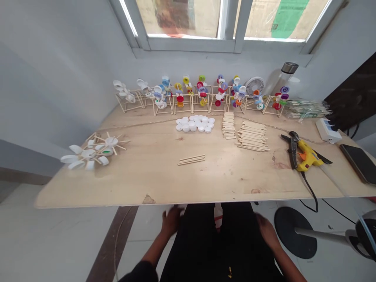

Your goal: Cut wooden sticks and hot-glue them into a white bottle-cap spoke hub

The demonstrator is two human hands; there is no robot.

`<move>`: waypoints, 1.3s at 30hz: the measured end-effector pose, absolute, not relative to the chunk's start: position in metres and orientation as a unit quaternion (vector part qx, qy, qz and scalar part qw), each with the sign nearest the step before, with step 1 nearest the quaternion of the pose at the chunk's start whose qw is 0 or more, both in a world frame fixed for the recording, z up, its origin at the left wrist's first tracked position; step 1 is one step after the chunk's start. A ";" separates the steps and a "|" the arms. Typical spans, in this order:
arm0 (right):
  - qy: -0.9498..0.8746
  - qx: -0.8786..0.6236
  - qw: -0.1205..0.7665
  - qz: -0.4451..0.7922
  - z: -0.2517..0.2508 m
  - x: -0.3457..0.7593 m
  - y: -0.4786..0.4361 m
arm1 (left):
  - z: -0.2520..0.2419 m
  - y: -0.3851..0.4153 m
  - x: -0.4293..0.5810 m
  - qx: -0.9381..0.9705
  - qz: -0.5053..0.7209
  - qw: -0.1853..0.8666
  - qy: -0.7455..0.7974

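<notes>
**Pale, flat wooden table [141, 172] standing against a whitish wall [85, 66]**

Below its edge, the left hand [172, 222] is hanging with thumb and fingers apart; the right hand [266, 229] is hanging too, its grip impossible to tell. A few thin wooden sticks [191, 160] are lying mid-table. Stick frames bearing colourful plastic caps [202, 89] are lining the back, beneath a grey-framed window [190, 44].

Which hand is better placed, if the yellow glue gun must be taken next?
Likely the right hand: the glue gun lies on that side of the table, while the left hand is farther away. Both hands are off the tabletop.
</notes>
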State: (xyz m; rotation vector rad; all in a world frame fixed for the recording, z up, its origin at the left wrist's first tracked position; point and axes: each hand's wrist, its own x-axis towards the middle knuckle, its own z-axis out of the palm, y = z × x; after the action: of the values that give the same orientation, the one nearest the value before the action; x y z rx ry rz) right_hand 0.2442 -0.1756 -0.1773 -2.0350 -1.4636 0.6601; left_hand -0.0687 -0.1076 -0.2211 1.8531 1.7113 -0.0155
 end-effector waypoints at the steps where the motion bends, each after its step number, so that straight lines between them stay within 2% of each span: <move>1: -0.531 -0.763 0.277 0.245 -0.171 0.245 -0.178 | -0.224 -0.123 -0.078 0.691 -0.015 0.313 0.652; 3: -0.511 -0.773 0.285 0.245 -0.157 0.246 -0.182 | -0.222 -0.152 -0.096 0.670 -0.031 0.334 0.662; 5: -0.498 -0.778 0.291 0.249 -0.142 0.248 -0.184 | -0.203 -0.167 -0.108 0.635 -0.035 0.400 0.660; 8: -0.500 -0.769 0.302 0.261 -0.116 0.254 -0.180 | -0.146 -0.153 -0.111 0.683 0.064 0.473 0.552; 10: -0.521 -0.745 0.315 0.272 -0.097 0.254 -0.164 | -0.105 -0.123 -0.101 0.741 0.171 0.406 0.508; 12: -0.572 -0.693 0.327 0.290 -0.079 0.246 -0.131 | -0.082 -0.083 -0.085 0.803 0.263 0.251 0.472; 13: -0.646 -0.622 0.304 0.322 -0.071 0.239 -0.111 | -0.078 -0.064 -0.076 0.832 0.274 0.176 0.449; 16: -0.757 -0.553 0.253 0.238 -0.061 0.204 -0.046 | -0.090 -0.014 -0.058 0.886 0.210 0.021 0.414; 20: -0.806 -0.563 0.133 0.121 -0.069 0.161 0.003 | -0.112 0.022 -0.050 0.906 0.171 -0.057 0.383; 29: -0.800 -0.588 0.106 0.052 -0.084 0.152 0.037 | -0.104 0.065 -0.014 0.905 0.180 0.009 0.384; 39: -0.797 -0.581 0.161 0.019 -0.101 0.158 0.042 | -0.109 0.073 -0.014 0.854 0.299 0.113 0.411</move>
State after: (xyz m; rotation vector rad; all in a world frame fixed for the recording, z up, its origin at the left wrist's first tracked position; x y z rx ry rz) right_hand 0.1580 0.0419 -0.1013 -1.6598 -2.2762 0.0544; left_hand -0.0138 0.0729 -0.1094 2.5044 1.2071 0.8757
